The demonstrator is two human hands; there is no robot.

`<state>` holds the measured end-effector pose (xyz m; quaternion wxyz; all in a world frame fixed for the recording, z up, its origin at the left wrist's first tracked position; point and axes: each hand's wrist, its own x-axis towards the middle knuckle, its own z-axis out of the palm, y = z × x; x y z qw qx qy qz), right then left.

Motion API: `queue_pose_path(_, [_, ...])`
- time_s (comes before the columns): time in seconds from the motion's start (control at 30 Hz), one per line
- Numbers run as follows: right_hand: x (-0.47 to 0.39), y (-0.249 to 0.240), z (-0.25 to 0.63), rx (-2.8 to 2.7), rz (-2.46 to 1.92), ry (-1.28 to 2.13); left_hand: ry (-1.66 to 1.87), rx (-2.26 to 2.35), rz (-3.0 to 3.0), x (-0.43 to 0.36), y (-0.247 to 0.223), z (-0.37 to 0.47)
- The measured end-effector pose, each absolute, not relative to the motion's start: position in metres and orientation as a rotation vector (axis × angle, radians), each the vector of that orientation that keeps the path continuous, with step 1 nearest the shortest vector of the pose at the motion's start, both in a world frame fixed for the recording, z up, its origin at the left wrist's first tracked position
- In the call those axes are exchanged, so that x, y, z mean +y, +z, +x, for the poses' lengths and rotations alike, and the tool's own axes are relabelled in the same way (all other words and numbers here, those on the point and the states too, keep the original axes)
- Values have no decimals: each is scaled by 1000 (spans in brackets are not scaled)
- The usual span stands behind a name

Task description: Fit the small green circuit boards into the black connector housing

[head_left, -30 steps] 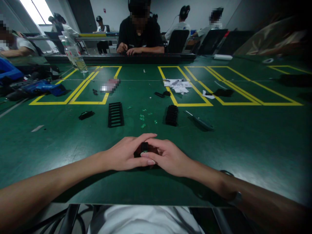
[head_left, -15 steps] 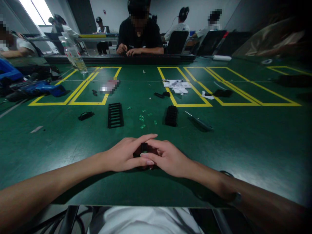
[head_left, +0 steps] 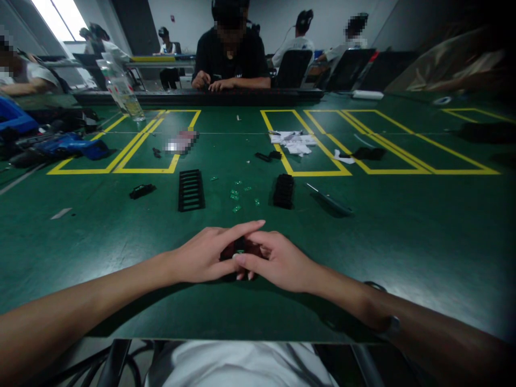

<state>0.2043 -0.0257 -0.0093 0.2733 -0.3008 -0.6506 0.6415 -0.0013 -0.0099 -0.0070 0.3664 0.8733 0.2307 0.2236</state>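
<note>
Between my two hands, low in the middle of the head view, is a small black part (head_left: pixel 239 245) with a bit of green on it. My left hand (head_left: pixel 205 255) wraps it from the left, index finger stretched over the top. From the right my right hand (head_left: pixel 278 260) closes on it, thumb across the front. The fingers hide most of the part. Beyond the hands lie several small green pieces (head_left: pixel 234 194), a black slotted rack (head_left: pixel 191 191) on the left and a black ribbed block (head_left: pixel 283 191) on the right.
A screwdriver (head_left: pixel 330 200) lies at the right, a black part (head_left: pixel 142 191) at the left. Farther back are white paper (head_left: pixel 294 142), clear bottles (head_left: pixel 124 94) and blue tools (head_left: pixel 72 146). A person in black (head_left: pixel 229 54) sits across the green table (head_left: pixel 100 236).
My left index finger reaches slightly farther right over the part. My right thumb has shifted a little, and the left thumb tip is now more covered.
</note>
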Motion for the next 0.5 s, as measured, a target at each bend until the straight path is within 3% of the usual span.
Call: queue_pose_path(0.5, [-25,-13,203,-1758,-843,1688,554,606,2302,-9,-5,0])
